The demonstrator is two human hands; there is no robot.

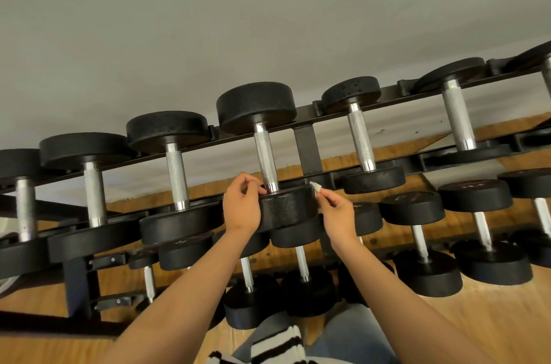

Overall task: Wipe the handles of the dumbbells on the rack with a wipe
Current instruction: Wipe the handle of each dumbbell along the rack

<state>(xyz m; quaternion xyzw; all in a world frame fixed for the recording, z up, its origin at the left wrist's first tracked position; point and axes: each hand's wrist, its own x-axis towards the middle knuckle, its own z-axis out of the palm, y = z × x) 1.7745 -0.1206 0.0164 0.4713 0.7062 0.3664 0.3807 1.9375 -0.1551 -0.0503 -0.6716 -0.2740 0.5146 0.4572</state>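
Dumbbells [176,176] with round black heads and knurled silver handles lie side by side on the top tier of a black rack [307,141] against a grey wall [268,21]. More sit on the lower tier, above a wooden floor [492,319]. Both bare arms reach up to the centre dumbbell [284,210]. Left hand [242,204] rests against the left side of its near head, fingers curled in beside the foot of the handle [266,161]; whether they grip anything cannot be told. Right hand [338,210], just right of the same head, pinches a small crumpled white wipe [315,187] between thumb and fingertips, close to the head's edge and apart from the handle.
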